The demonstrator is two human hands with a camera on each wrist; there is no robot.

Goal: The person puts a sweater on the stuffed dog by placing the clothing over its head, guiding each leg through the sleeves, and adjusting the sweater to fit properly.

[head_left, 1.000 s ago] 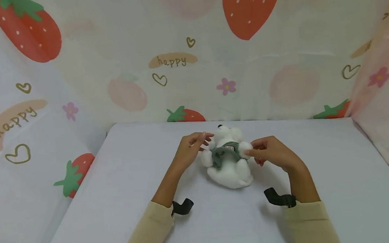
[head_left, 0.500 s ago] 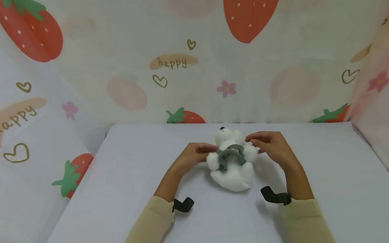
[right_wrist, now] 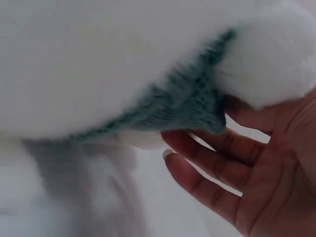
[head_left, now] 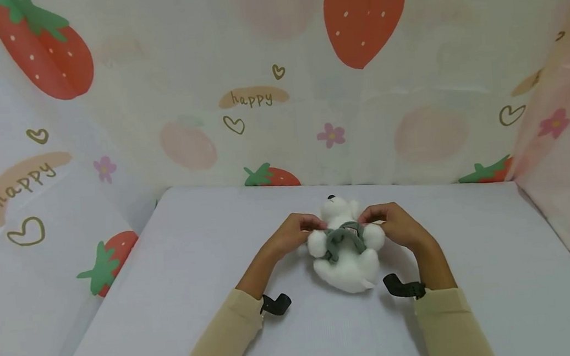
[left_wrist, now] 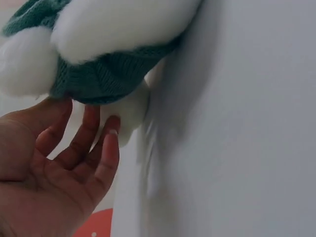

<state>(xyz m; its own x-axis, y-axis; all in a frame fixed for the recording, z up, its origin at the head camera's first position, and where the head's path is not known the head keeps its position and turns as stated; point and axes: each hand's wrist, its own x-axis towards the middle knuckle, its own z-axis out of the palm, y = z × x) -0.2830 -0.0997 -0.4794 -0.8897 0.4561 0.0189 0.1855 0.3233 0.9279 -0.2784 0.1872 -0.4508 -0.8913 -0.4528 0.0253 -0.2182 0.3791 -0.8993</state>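
Note:
A white stuffed toy (head_left: 348, 273) with a black nose lies on its back, its head toward the back wall. It wears a grey-green knitted vest (left_wrist: 98, 76). On the toy's left side in the head view, my left hand (head_left: 291, 235) pinches the vest near the shoulder, above a round paw. My right hand (head_left: 401, 228) does likewise on the other side, its fingertips at the knit edge (right_wrist: 197, 113). The right thumb is partly hidden behind a fluffy paw (right_wrist: 271, 54). In the left wrist view, the other left fingers (left_wrist: 106, 163) curl loosely below the vest.
The toy lies on a white table (head_left: 194, 234), toward its far side. Behind it rises a cloth backdrop (head_left: 282, 139) printed with strawberries, hearts and flowers. Black wrist cameras (head_left: 277, 304) stick out inward from both sleeves.
My right hand has left the paw and come in to the vest's shoulder. The left hand has come down from beside the head to the opposite shoulder. The toy has shifted slightly right.

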